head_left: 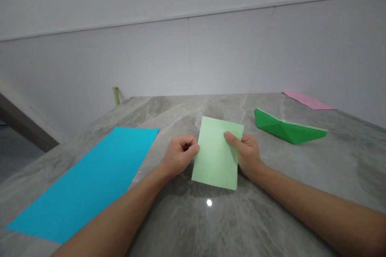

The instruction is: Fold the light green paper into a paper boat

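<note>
A light green sheet of paper [215,156] is held up above the table, its face tilted toward me. My right hand [249,152] grips its right side, thumb pressed on the front and the fingers behind. At the left edge, my left hand [181,152] is closed, thumb and curled index finger meeting at the paper's rim. To the right stands a folded green paper boat [288,128], apart from both hands. A large blue sheet of paper [99,176] lies flat on the left, partly covered by my left forearm.
A grey marbled table [187,225] spreads below. A pink sheet of paper [309,100] lies at the far right by the white wall [157,60]. Beyond the table's left edge, a yellow-green strip [116,95] shows against the wall.
</note>
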Available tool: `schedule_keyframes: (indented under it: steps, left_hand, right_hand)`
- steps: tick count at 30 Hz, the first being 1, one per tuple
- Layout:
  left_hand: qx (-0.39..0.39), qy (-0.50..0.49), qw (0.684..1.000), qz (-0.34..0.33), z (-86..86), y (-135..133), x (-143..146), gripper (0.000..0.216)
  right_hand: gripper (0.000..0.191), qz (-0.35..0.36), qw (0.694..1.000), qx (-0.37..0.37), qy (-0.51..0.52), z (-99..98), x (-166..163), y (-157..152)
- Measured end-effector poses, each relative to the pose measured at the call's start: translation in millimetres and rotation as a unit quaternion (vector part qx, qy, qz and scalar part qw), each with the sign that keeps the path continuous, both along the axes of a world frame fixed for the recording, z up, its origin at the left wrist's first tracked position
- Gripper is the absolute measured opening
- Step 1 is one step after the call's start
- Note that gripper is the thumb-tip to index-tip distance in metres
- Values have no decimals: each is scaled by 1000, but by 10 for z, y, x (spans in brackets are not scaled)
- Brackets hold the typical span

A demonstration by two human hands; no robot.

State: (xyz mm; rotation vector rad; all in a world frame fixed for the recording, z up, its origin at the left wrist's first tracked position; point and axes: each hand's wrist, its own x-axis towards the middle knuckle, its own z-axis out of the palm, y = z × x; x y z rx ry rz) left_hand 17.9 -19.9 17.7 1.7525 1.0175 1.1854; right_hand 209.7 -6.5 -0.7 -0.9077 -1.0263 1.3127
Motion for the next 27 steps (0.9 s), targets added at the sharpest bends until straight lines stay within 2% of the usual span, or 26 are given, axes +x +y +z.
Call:
schedule_keyframes:
  steps: [20,27]
  left_hand:
    - [-7,8,1000,-13,61,-41,14,24]
    - [-8,4,1000,-12,60,-48,11,24]
  right_hand:
    - [27,-79,995,-12,61,-43,24,108]
    - [27,-110,993,-10,52,-36,19,127]
